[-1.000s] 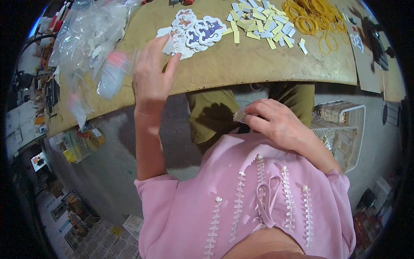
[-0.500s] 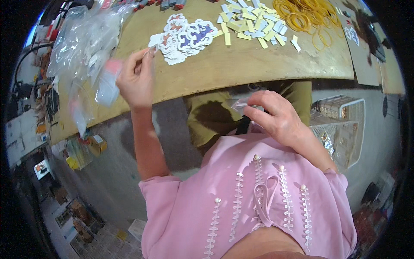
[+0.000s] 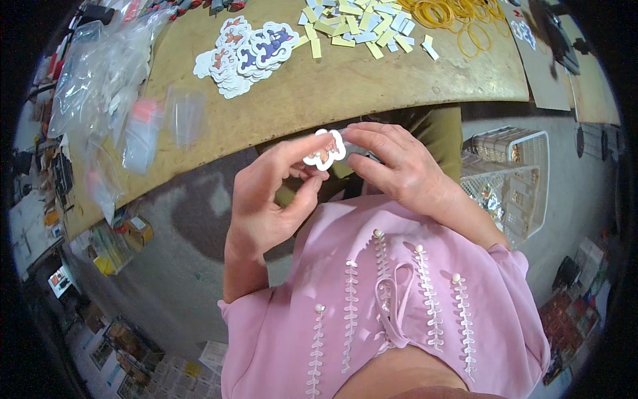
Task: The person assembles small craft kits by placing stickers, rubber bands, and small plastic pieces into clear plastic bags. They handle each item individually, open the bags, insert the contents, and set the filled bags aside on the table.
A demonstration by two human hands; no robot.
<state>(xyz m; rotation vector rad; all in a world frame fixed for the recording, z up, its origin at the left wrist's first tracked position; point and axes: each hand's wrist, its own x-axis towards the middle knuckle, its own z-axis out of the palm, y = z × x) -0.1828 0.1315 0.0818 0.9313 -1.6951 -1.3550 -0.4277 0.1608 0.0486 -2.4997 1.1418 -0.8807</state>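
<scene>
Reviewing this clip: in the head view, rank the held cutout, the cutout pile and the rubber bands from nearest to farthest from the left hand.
From the left hand:
1. Held cutout: at its fingertips.
2. Cutout pile: ahead, on the table.
3. Rubber bands: farther right, near the picture's top.

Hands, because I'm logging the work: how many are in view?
2: the left hand, holding a cutout, and the right hand, just right of it. None looks hidden.

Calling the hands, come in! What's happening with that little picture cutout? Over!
Left hand holding white-edged cutout. Right hand close beside it, grip unclear. Left index finger covering part of the cutout.
</scene>
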